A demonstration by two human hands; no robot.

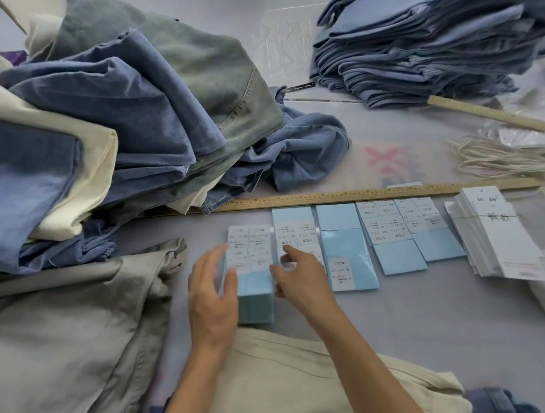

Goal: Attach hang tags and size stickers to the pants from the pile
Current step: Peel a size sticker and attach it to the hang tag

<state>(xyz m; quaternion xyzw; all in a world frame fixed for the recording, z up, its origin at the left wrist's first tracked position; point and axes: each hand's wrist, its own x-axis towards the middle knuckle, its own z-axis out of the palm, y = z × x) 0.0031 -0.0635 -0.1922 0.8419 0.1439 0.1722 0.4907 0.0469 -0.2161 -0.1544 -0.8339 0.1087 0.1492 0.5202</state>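
Sticker stack (254, 291) between both hands (upright)

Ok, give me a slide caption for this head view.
Both hands, left hand and right hand, at a thick stack of size stickers, beside piled pants.

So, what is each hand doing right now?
Left hand: open, fingers against the sticker stack's left side.
Right hand: fingers curled at its right edge; grip cannot be told.

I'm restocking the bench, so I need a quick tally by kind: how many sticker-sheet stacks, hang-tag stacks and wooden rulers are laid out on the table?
Blue sticker-sheet stacks: 5 —
Hang-tag stacks: 1
Wooden rulers: 2 —
Total: 8
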